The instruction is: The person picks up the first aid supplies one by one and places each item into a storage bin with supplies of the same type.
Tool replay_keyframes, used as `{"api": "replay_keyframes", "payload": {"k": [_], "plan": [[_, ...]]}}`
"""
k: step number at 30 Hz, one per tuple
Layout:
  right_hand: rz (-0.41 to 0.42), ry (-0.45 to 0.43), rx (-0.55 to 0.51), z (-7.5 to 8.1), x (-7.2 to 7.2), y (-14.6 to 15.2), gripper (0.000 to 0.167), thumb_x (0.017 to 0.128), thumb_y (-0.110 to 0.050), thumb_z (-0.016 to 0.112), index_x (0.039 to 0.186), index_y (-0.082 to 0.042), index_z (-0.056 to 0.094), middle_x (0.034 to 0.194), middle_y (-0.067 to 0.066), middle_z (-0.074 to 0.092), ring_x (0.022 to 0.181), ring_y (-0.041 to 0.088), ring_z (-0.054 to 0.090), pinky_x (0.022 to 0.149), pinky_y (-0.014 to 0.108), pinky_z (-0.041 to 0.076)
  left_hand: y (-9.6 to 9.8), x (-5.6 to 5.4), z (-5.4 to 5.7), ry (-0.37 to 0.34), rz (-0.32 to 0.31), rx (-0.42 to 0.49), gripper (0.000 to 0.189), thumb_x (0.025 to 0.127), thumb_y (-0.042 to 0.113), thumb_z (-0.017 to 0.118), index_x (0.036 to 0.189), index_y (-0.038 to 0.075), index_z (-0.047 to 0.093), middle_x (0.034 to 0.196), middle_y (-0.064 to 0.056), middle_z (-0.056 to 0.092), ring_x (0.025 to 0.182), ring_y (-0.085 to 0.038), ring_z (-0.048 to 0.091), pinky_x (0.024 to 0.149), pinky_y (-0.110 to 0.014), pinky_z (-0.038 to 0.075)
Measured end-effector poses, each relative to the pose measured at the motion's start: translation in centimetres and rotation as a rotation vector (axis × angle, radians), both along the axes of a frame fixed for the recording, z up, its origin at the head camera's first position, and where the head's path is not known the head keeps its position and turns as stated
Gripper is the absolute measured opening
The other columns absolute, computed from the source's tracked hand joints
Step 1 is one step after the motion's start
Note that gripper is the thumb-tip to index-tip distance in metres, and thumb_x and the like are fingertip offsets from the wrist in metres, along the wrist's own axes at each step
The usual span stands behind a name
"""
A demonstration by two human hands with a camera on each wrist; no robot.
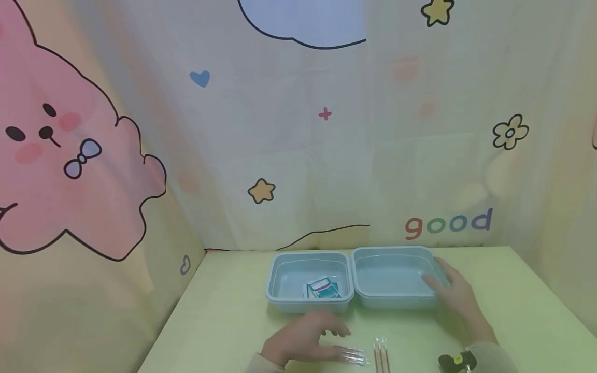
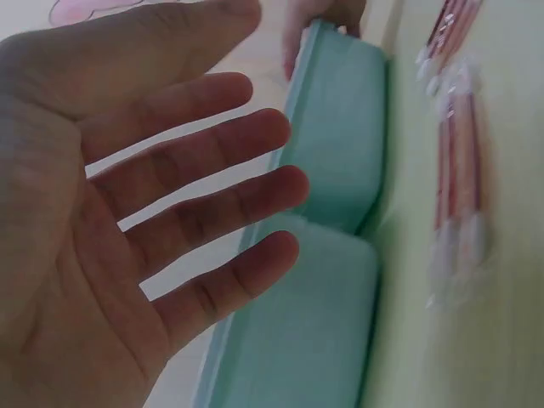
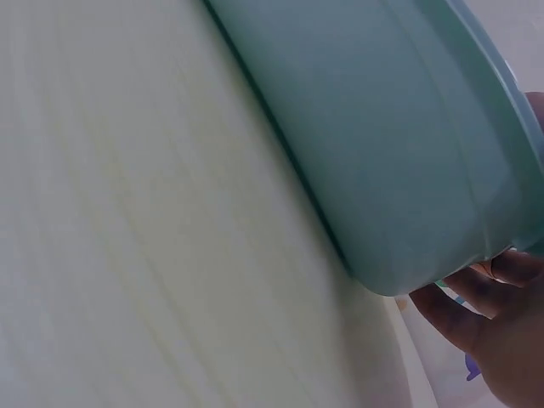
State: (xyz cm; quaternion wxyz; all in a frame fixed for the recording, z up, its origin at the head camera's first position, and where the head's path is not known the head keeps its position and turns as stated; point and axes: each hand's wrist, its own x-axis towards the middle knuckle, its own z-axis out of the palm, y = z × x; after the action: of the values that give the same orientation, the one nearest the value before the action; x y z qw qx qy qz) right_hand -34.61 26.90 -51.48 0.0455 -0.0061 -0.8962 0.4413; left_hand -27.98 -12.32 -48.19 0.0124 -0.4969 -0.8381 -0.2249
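Note:
My right hand [image 1: 454, 290] holds the right wall of the right-hand light-blue bin [image 1: 396, 302], thumb inside and fingers outside. In the right wrist view, fingers [image 3: 450, 319] curl against the bin's end wall. My left hand [image 1: 305, 336] hovers in front of the left-hand bin [image 1: 310, 305], fingers spread apart and holding nothing in the left wrist view. Just beside it lies a clear-wrapped bundle of cotton swabs [image 1: 353, 356]. A second wrapped bundle of cotton swabs [image 1: 381, 357] lies to its right, cut off by the frame's bottom edge.
Several small white-and-teal packets [image 1: 324, 288] lie inside the left-hand bin. Both bins stand side by side on a pale yellow-green table [image 1: 224, 295], close to its back edge. A printed curtain [image 1: 298, 155] hangs behind and at the sides.

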Motion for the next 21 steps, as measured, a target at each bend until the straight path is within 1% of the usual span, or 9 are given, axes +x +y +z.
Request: {"api": "replay_keyframes", "payload": {"k": [1,3,5,8,10,13,15,19,21], "plan": [[0.003,0.001,0.004,0.0,0.0,0.0,0.087,0.096,-0.057,0.049,0.157,-0.008,0.01,0.156,0.032,0.015,0.139,0.058,0.014,0.106,0.077,0.016,0.3,0.0,-0.2,-0.016,-0.016,-0.024,0.031,0.087,0.034,0.073,0.113,0.017,0.071,0.107,0.01,0.07,0.097,0.004,0.061,0.083,-0.008,0.048],[0.006,0.005,0.014,0.1,0.0,-0.1,0.087,0.096,-0.056,0.049,0.156,-0.007,0.01,0.156,0.033,0.015,0.139,0.059,0.014,0.106,0.076,0.015,0.9,0.1,-0.5,-0.025,-0.035,-0.079,0.027,0.089,0.032,0.072,0.111,0.017,0.072,0.106,0.011,0.07,0.094,0.006,0.06,0.08,-0.006,0.046],[0.007,0.007,0.023,0.1,0.1,-0.2,0.087,0.096,-0.055,0.05,0.156,-0.007,0.01,0.156,0.033,0.015,0.138,0.059,0.015,0.106,0.076,0.016,1.3,0.1,-0.8,-0.04,-0.038,-0.113,0.024,0.088,0.03,0.073,0.109,0.019,0.073,0.102,0.013,0.069,0.091,0.008,0.058,0.078,-0.004,0.045],[0.004,0.001,0.037,0.1,0.2,-0.3,0.088,0.096,-0.056,0.049,0.156,-0.006,0.009,0.155,0.034,0.016,0.138,0.06,0.016,0.105,0.077,0.017,1.6,0.2,-1.3,-0.066,-0.035,-0.142,0.019,0.087,0.027,0.073,0.105,0.021,0.074,0.095,0.017,0.068,0.083,0.007,0.057,0.073,-0.004,0.044],[0.003,-0.007,0.046,0.1,0.2,-0.3,0.089,0.096,-0.056,0.049,0.156,-0.004,0.009,0.154,0.035,0.016,0.137,0.06,0.016,0.105,0.076,0.018,1.7,0.1,-1.8,-0.119,-0.017,-0.154,0.019,0.087,0.028,0.073,0.105,0.023,0.074,0.096,0.02,0.067,0.083,0.009,0.056,0.073,-0.005,0.044],[0.002,-0.005,0.066,0.0,0.2,-0.3,0.09,0.095,-0.057,0.049,0.155,-0.003,0.009,0.154,0.035,0.017,0.137,0.06,0.018,0.106,0.075,0.019,2.0,0.1,-2.4,-0.168,-0.001,-0.191,0.019,0.089,0.028,0.072,0.107,0.026,0.073,0.097,0.023,0.067,0.086,0.011,0.056,0.076,-0.005,0.046],[0.003,0.0,0.074,0.1,0.2,-0.3,0.09,0.096,-0.057,0.049,0.155,-0.001,0.01,0.153,0.036,0.018,0.136,0.06,0.018,0.106,0.075,0.02,2.1,0.1,-2.5,-0.212,0.017,-0.219,0.021,0.088,0.027,0.072,0.109,0.027,0.073,0.099,0.023,0.067,0.089,0.012,0.057,0.078,-0.007,0.047],[0.004,0.0,0.075,0.1,0.0,-0.3,0.09,0.096,-0.057,0.049,0.155,-0.001,0.01,0.153,0.037,0.017,0.136,0.06,0.018,0.106,0.075,0.019,2.4,0.1,-2.7,-0.24,0.033,-0.249,0.022,0.087,0.026,0.073,0.11,0.028,0.073,0.098,0.023,0.067,0.089,0.012,0.057,0.079,-0.008,0.048],[0.002,-0.004,0.079,0.1,0.0,-0.3,0.09,0.096,-0.057,0.048,0.155,-0.001,0.01,0.153,0.037,0.018,0.136,0.06,0.018,0.106,0.075,0.02,2.4,0.1,-2.7,-0.233,0.039,-0.255,0.022,0.087,0.026,0.073,0.109,0.028,0.073,0.096,0.022,0.067,0.089,0.011,0.056,0.079,-0.008,0.048]]}}
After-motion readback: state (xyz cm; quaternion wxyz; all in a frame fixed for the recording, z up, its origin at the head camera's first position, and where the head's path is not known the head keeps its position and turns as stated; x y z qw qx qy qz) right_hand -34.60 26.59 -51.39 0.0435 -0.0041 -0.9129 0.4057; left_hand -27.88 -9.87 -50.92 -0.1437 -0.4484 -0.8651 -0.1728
